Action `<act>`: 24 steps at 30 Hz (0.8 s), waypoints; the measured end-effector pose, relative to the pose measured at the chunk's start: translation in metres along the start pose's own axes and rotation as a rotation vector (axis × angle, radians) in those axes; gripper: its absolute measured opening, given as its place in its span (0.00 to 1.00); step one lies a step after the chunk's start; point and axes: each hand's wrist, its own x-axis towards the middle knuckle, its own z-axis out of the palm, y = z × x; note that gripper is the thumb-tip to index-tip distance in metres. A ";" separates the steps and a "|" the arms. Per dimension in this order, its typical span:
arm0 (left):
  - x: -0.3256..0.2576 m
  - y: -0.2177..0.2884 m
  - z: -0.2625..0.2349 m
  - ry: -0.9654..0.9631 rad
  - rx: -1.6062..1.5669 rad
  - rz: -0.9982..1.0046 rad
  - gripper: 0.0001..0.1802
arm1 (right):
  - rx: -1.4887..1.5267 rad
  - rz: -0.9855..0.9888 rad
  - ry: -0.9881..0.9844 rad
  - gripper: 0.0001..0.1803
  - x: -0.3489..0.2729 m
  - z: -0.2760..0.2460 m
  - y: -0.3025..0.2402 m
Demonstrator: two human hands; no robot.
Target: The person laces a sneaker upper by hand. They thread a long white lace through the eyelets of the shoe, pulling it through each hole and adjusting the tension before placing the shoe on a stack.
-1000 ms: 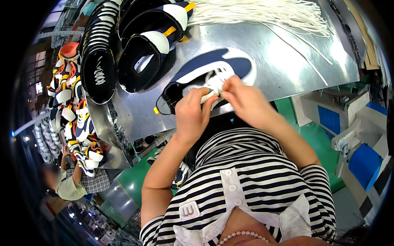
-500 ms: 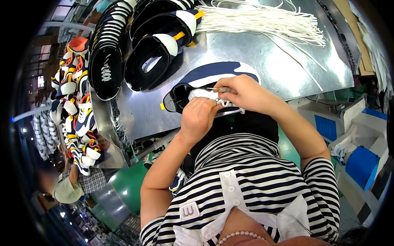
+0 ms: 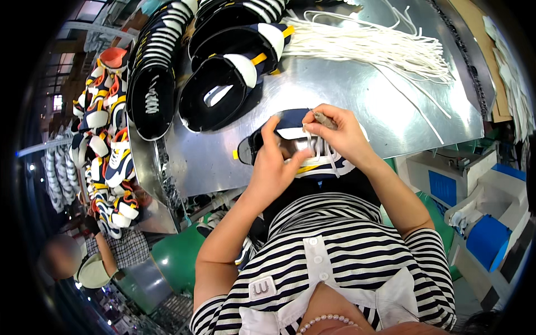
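Note:
A navy, white and yellow shoe upper (image 3: 291, 119) lies sideways on the metal table in front of me. White shoelace (image 3: 335, 163) runs across its throat, and a loose end hangs over the near side. My left hand (image 3: 266, 170) holds the upper near its opening, thumb on the near side and forefinger on the far side. In my right hand (image 3: 341, 135) is a small hand tool with a brownish handle (image 3: 324, 119), pinched between thumb and fingers above the far row of lace holes. Its tip is too small to make out.
Nested rows of dark shoe uppers (image 3: 215, 95) stand at the far left of the metal table (image 3: 206, 162). A bundle of white laces (image 3: 368, 44) lies at the back. Piled colourful shoes (image 3: 119, 162) and another person (image 3: 100, 268) are at left. Grey-and-blue equipment (image 3: 488, 234) stands at right.
My left hand has gone from a pinch at the lace to spread fingers on the upper. The tool has moved to the far side, and the upper has turned, showing its lacing more.

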 end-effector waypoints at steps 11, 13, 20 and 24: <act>0.006 -0.015 0.017 0.271 0.085 0.051 0.18 | -0.306 -0.106 0.075 0.16 -0.026 -0.003 -0.013; 0.005 -0.013 0.017 0.257 0.033 0.020 0.18 | -0.370 -0.051 0.038 0.12 -0.038 -0.004 -0.017; 0.002 -0.009 0.019 0.253 0.162 0.018 0.20 | -0.583 -0.257 0.035 0.09 -0.039 -0.003 -0.004; -0.003 0.000 0.023 0.257 0.246 0.031 0.20 | -0.820 -0.275 0.078 0.12 -0.031 0.008 -0.008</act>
